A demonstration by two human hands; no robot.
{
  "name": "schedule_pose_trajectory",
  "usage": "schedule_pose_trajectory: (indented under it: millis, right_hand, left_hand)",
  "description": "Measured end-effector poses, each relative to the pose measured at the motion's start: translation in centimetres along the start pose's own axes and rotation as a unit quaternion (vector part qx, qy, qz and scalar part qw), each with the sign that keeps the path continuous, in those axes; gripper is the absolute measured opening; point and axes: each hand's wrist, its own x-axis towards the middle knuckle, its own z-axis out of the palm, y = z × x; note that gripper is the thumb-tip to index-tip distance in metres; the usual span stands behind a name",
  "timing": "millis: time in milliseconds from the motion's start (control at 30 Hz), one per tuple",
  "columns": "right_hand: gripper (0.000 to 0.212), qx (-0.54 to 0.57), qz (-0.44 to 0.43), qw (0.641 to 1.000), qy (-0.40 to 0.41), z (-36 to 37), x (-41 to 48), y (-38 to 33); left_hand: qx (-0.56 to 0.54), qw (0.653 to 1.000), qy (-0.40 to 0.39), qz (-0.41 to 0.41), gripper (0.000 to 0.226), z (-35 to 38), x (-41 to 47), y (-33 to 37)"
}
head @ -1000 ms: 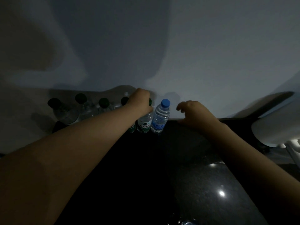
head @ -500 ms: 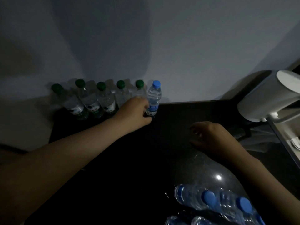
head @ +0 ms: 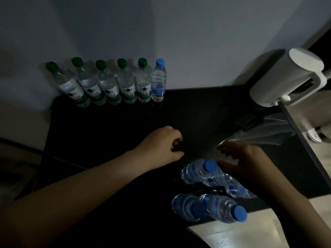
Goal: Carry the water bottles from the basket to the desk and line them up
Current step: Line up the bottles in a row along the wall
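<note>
1. Green-capped bottles line the back of the dark surface, with one blue-capped bottle at the row's right end.
2. Left hand hovers mid-surface, loosely curled, empty.
3. Front right, heaped bottles lie flat. The top bottle points its cap at the nearer right hand, whose fingers are spread and grip nothing.

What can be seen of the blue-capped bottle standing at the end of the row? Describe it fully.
The blue-capped bottle is clear ribbed plastic, seemingly full of water, with a blue label low on its body. It stands upright on the dark desk at the back edge, at the right end of the row, close beside a green-capped bottle; contact is unclear. Nothing holds it.
</note>
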Motion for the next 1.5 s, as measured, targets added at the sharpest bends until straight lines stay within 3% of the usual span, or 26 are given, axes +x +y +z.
schedule_pose_trajectory:
  millis: [367,733,1200,1500]
  right_hand:
    - [0.037,0.007,0.065,0.998,0.009,0.2,-4.2,3.9]
    - [0.039,0.031,0.065,0.997,0.013,-0.4,-6.3,3.7]
    - [0.028,0.078,-0.048,0.996,0.001,0.9,-6.1,-1.3]
    - [0.040,0.058,-0.097,0.986,-0.124,4.5,-6.0,-2.7]
  left_hand:
    - [0.052,0.995,-0.070,0.057,0.047,4.9,1.4,4.8]
    - [0.090,0.991,-0.075,0.063,0.031,5.7,1.8,5.6]
    - [0.029,0.999,0.029,0.007,0.023,1.2,0.2,2.2]
    - [0.021,0.995,0.097,0.008,0.020,-1.2,-1.3,-0.4]
